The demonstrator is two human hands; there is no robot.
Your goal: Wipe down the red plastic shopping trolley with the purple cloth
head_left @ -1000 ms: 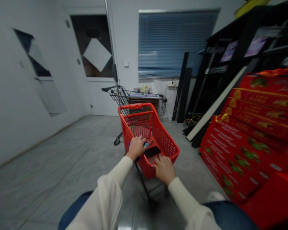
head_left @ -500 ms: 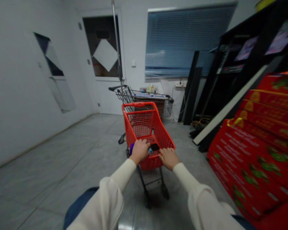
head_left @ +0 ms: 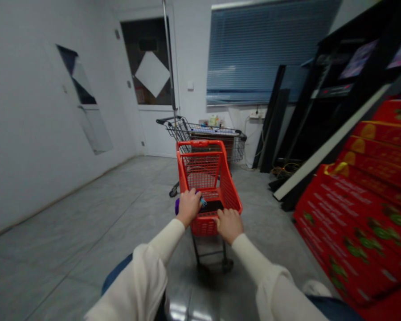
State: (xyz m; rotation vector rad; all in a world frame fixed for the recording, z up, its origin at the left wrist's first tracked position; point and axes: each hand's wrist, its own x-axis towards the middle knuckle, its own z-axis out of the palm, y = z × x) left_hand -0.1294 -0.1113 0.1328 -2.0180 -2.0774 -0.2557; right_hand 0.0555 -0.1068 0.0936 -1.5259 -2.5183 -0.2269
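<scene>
Two bare hands at the low near end of a red shopping cart point(head_left: 233, 192), which stands upright on a grey floor point(head_left: 87, 232). The left hand point(head_left: 189, 207) lies at the left near corner of the basket, its fingers closed over a purple item point(head_left: 177, 206); a turquoise tassel-like piece point(head_left: 203, 202) shows beyond the fingers. Whether this hand also grips the rim cannot be told. The right hand point(head_left: 230, 224) is closed on the basket's near edge, close to its right corner, with the fingers curled over the rim. Between the hands, a flat dark item point(head_left: 213, 205) lies inside the basket near that edge; its nature is unclear. The cart's handle point(head_left: 200, 143) spans the far end, above the tall back panel.

Behind the cart stands a black wire cart point(head_left: 239, 151) bearing small items point(head_left: 215, 121), its own handle toward the left. A door point(head_left: 158, 138) and a blue blind point(head_left: 240, 67) occupy the back wall. Stacked red cartons point(head_left: 341, 214) rise from the floor at the right, well apart from the basket.
</scene>
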